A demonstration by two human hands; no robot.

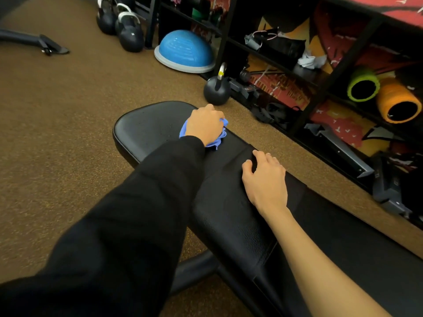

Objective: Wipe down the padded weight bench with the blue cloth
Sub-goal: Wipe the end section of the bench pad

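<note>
Cloth [217, 141] is blue and bunched up. It sits on the bench [146, 129] on the far pad, toward that pad's right edge, pressed under the left hand [204, 124]. The left hand's fingers curl down over the cloth and grip it, with blue showing on both sides of the hand (fingertips hidden). The left arm is in a black sleeve and reaches across the near pad.

Right hand [265, 177], on a bare forearm, rests on the near pad just behind the seam between the two pads, toward the bench's right edge. Its fingers are spread and lightly bent, holding nothing. The two hands are apart.

The bench is black padded vinyl and stands on a brown speckled floor [57, 110].

A kettlebell [216, 90] stands on the floor just past the bench's far end. A blue dome [185, 51] lies further back, with more kettlebells [128, 30] beyond it.

A black rack [306, 108] runs along the right. It holds a green roller [362, 86] and an orange roller [398, 104] side by side.
</note>
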